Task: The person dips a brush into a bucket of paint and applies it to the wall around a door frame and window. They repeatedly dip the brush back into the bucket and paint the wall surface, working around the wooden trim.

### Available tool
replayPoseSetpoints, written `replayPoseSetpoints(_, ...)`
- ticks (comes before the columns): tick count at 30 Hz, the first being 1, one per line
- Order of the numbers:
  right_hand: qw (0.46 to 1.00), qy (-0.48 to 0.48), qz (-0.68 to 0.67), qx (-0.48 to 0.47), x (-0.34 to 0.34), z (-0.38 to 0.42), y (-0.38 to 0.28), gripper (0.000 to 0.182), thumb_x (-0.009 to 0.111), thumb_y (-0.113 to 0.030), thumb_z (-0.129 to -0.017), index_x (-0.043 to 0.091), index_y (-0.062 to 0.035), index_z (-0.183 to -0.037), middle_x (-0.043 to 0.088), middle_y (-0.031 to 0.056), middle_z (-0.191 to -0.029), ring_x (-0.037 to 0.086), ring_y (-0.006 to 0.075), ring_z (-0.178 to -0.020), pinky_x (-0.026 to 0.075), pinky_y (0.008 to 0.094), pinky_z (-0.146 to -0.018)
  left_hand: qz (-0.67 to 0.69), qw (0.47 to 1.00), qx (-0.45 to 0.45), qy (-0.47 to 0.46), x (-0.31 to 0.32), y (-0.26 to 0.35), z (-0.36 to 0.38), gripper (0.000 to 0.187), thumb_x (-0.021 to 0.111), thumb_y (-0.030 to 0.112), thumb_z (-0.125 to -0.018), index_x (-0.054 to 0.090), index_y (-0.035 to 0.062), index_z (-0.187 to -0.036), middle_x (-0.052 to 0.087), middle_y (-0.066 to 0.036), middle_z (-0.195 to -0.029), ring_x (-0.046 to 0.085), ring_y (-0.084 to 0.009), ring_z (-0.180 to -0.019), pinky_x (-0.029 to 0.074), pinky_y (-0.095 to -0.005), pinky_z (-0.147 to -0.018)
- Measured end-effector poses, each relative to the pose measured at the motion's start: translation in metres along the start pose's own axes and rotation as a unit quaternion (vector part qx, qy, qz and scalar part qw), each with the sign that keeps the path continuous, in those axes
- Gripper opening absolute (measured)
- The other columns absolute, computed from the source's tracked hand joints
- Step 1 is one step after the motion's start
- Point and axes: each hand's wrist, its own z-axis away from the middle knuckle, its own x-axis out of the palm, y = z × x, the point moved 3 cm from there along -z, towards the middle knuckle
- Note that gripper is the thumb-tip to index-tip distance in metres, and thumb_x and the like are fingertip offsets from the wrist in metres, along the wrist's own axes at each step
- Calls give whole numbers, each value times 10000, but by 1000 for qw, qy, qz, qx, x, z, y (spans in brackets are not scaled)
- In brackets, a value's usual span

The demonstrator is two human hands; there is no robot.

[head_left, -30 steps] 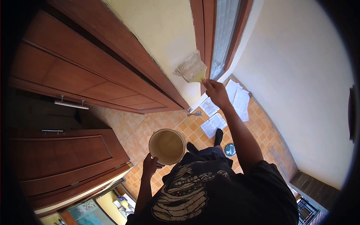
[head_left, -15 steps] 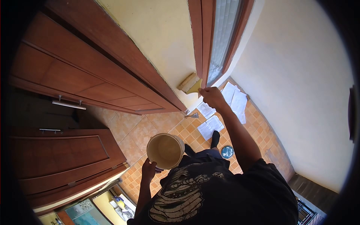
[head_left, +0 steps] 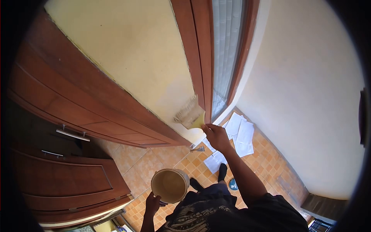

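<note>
A wide paintbrush with a yellow handle is gripped in my right hand. Its bristles are splayed against the yellow wall strip, where a paler patch shows around and above them. My left hand holds a beige bucket by its rim, low in front of my body. The bucket's inside looks pale brown.
Brown door panels stand on the left, with a metal handle. A curtained window borders the wall strip. White papers, a small scraper and a blue-green lid lie on the tiled floor.
The view has tilted upward, so most things sit lower in it. The brush's bristles have gone from bunched to fanned out on the wall. Both hands keep their holds.
</note>
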Motion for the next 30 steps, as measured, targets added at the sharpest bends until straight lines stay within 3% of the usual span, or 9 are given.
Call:
replayPoseSetpoints(1,1000,8,29,7,16,-10,47,403,618,-381,-968,735,-12,-1080,708,280,-927,700,423,-924,545,454,-824,58,995,-78,0,2,14,11,478,504,44,-904,461,-43,-1372,709,-246,-1008,755,-311,-737,658,-359,-618)
replayPoseSetpoints(2,998,7,68,4,30,-18,86,435,600,-411,-990,749,-7,-1053,698,183,-726,700,277,-680,536,386,-679,55,995,-82,0,-4,14,15,474,505,46,-904,461,-47,-1367,709,-248,-1007,755,-312,-734,656,-360,-614)
replayPoseSetpoints(7,977,-57,203,40,81,-54,217,482,540,-457,-982,770,-34,-966,730,230,-969,696,416,-943,530,476,-879,62,993,-101,21,2,-6,19,461,512,60,-902,463,-68,-1342,703,-254,-982,754,-318,-723,649,-368,-605)
replayPoseSetpoints(10,941,-140,307,31,91,-58,234,237,465,-210,-988,659,-76,-1002,711,174,-925,697,371,-926,553,509,-754,36,996,-76,33,17,-6,14,455,513,58,-902,469,-66,-1338,701,-245,-972,754,-323,-725,648,-367,-603)
replayPoseSetpoints(14,982,-44,178,32,70,-52,191,455,516,-395,-993,738,-6,-913,732,189,-889,696,371,-828,539,461,-788,116,986,-118,-27,46,-40,-11,476,521,61,-887,474,-57,-1345,697,-250,-986,754,-329,-735,659,-368,-618)
replayPoseSetpoints(17,983,-58,69,158,36,-38,116,469,554,-419,-970,744,6,-912,704,181,-743,696,323,-738,530,434,-743,121,983,-122,-61,60,-43,-30,481,535,98,-889,473,-66,-1336,695,-251,-973,755,-329,-743,665,-378,-618)
replayPoseSetpoints(18,988,-46,-12,146,31,-34,106,438,621,-399,-990,731,19,-914,524,3,-582,408,72,-498,353,288,-480,117,984,-118,-70,62,-46,-31,482,537,106,-890,472,-69,-1334,696,-252,-971,755,-329,-742,665,-380,-616)
replayPoseSetpoints(25,992,-45,-99,59,-38,11,-80,430,604,-382,-1017,724,30,-992,493,-20,-587,383,40,-488,301,240,-444,65,993,-55,-85,57,-23,-29,483,491,69,-929,437,-69,-1388,706,-239,-949,750,-300,-690,649,-351,-605)
replayPoseSetpoints(30,994,-41,-92,45,-57,25,-105,458,581,-394,-1003,730,39,-1031,510,7,-620,451,89,-598,411,297,-580,52,993,-40,-98,47,-5,-30,493,497,72,-923,427,-73,-1389,709,-239,-932,752,-303,-698,651,-355,-608)
